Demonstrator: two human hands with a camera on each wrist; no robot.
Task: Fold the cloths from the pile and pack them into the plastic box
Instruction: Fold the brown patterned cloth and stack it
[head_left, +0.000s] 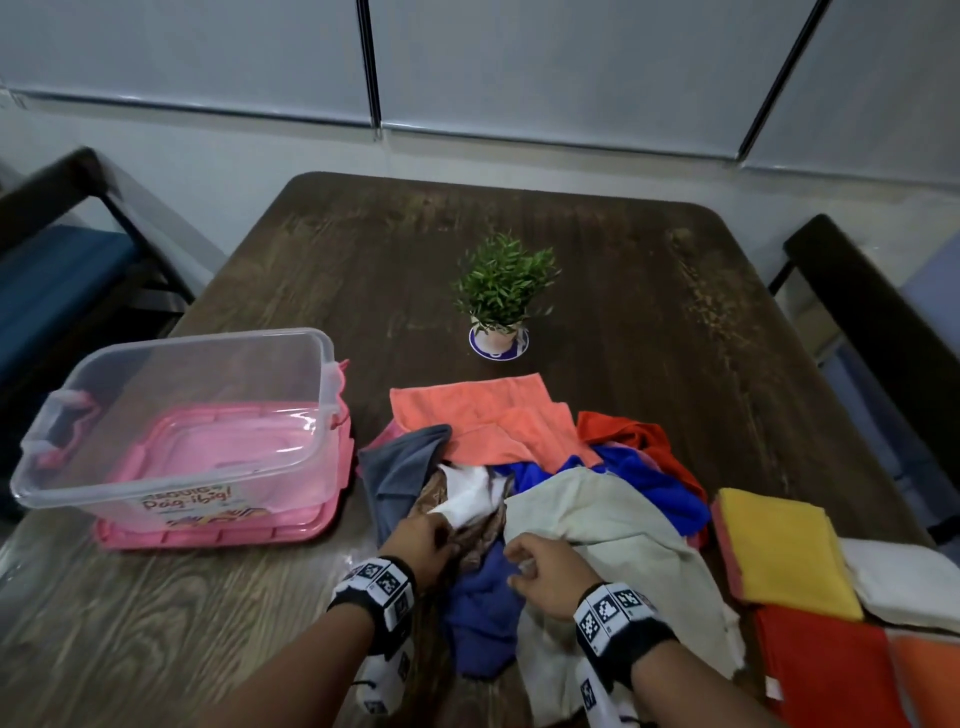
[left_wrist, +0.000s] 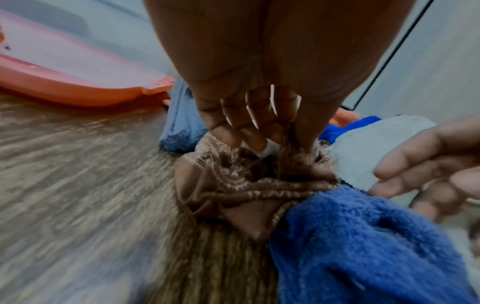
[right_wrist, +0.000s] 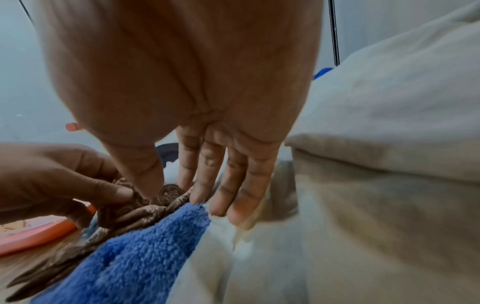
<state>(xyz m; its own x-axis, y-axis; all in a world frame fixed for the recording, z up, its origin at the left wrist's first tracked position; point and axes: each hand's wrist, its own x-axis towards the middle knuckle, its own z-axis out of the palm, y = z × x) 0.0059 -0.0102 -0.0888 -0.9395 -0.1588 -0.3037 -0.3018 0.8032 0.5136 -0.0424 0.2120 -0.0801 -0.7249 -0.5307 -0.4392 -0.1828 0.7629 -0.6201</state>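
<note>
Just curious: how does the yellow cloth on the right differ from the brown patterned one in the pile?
The yellow cloth lies folded flat and plain, untouched; the brown patterned cloth is crumpled, printed with a pale design, and pinched by the left hand. Both are on the wooden table, outside the plastic box.

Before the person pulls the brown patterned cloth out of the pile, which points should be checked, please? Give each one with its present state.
1. Left hand has a grip on the brown cloth: ok.
2. Right hand holds nothing, fingers straight beside the cloth: ok.
3. Brown cloth free of other cloths: not ok, the blue towel lies over its edge.
4. Plastic box open: ok.
5. Box has no cloths inside yet: ok.
6. Bare table to fold on: ok.
</note>
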